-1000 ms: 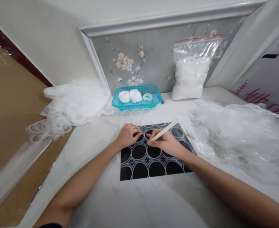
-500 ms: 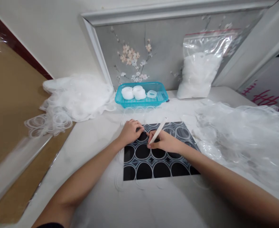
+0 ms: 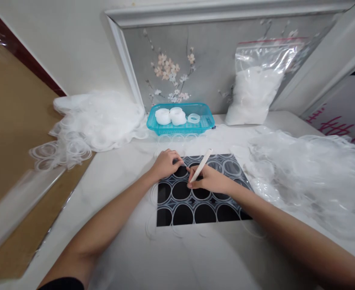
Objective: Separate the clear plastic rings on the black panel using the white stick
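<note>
A black sheet [image 3: 182, 214] printed with rows of pale-rimmed circles lies on the white tabletop, and both hands work over its upper part. My right hand [image 3: 209, 179] grips a slim white pen-like tool [image 3: 203, 163], slanted with its lower end down at the sheet; the tip is hidden by the fingers. At the sheet's upper left edge, my left hand [image 3: 167, 163] is closed in a pinch, thumb against forefinger. Whatever it pinches is too small to make out. Thin clear rings or film edges show faintly around the sheet's borders.
Behind the sheet stands a turquoise basket [image 3: 162, 129] holding white ring stacks [image 3: 177, 117]. A zip bag [image 3: 254, 94] of white material leans on the wall. Heaps of clear plastic film with round cut-outs lie left [image 3: 99, 121] and right [image 3: 313, 181]. Brown board [image 3: 53, 217] borders the left.
The view has shifted very slightly. Both hands stay at nearly the same spots on the sheet, and the white tool keeps its slant.
</note>
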`<state>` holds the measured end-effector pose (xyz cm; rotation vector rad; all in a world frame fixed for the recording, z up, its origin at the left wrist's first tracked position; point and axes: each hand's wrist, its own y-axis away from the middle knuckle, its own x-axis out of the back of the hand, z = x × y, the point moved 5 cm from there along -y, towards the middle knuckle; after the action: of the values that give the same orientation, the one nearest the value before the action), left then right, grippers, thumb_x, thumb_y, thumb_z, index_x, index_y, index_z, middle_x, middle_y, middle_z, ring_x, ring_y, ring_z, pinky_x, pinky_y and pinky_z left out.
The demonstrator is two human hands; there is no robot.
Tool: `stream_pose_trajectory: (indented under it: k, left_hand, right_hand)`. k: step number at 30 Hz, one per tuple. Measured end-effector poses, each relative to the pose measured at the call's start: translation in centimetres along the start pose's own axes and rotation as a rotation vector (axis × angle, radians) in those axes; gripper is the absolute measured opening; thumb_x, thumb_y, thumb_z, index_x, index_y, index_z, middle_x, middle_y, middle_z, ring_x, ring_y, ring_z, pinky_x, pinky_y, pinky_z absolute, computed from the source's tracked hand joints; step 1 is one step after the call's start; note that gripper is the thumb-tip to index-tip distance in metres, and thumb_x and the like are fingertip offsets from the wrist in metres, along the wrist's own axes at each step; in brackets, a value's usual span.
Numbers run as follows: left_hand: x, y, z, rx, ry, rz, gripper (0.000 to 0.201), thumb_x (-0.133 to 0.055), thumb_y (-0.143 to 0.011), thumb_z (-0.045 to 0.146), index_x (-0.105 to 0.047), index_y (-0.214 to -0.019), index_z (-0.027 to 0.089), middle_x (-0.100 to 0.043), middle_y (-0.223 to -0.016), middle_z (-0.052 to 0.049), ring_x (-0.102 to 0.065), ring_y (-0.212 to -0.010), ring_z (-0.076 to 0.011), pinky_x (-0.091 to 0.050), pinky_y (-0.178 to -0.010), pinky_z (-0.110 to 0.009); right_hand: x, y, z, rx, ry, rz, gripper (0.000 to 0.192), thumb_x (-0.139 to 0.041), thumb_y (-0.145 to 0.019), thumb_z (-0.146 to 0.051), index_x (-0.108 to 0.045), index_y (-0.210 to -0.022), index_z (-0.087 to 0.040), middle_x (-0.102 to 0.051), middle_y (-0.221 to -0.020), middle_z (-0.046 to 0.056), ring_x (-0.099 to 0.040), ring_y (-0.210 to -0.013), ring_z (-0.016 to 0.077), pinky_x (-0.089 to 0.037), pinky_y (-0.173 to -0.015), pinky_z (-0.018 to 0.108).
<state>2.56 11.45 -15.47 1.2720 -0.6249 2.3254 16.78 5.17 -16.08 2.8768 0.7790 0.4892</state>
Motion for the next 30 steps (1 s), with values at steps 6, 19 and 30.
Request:
stream_pose_trajectory:
  k: [6, 19, 30]
  left_hand:
    - [1.7, 0.1, 0.7, -0.151, 0.006, -0.179, 0.008, -0.058, -0.078, 0.011, -0.063, -0.080, 0.017, -0.065, -0.081, -0.001, -0.058, -0.075, -0.0148, -0.044, -0.074, -0.028]
    - [1.7, 1.0, 2.4, -0.212, -0.030, 0.285, 0.009, -0.054, -0.091, 0.019, -0.062, -0.090, 0.017, -0.067, -0.090, -0.005, -0.061, -0.088, -0.0168, -0.047, -0.082, -0.030]
    - [0.8, 1.1, 0.5, 0.012, 0.487, 0.317, 0.026, -0.054, -0.087, 0.016, -0.054, -0.113, 0.018, -0.067, -0.094, -0.004, -0.066, -0.080, -0.0115, -0.053, -0.075, -0.024]
  right_hand:
    - [0.9, 0.0, 0.2, 0.050, -0.223, 0.146, 0.020, -0.072, -0.068, -0.029, -0.054, -0.069, -0.021, -0.061, -0.071, 0.000, -0.060, -0.077, 0.0184, -0.046, -0.077, 0.035]
    - [3.8, -2.6, -0.1, 0.215, 0.066, 0.370, 0.035, -0.053, -0.087, -0.048, -0.066, -0.102, -0.020, -0.069, -0.080, 0.005, -0.062, -0.071, 0.0172, -0.047, -0.070, 0.032]
    - [3.4, -4.0, 0.7, 0.148, 0.170, 0.462, 0.020, -0.062, -0.072, -0.037, -0.061, -0.076, -0.018, -0.057, -0.060, -0.001, -0.050, -0.056, 0.0140, -0.038, -0.056, 0.027]
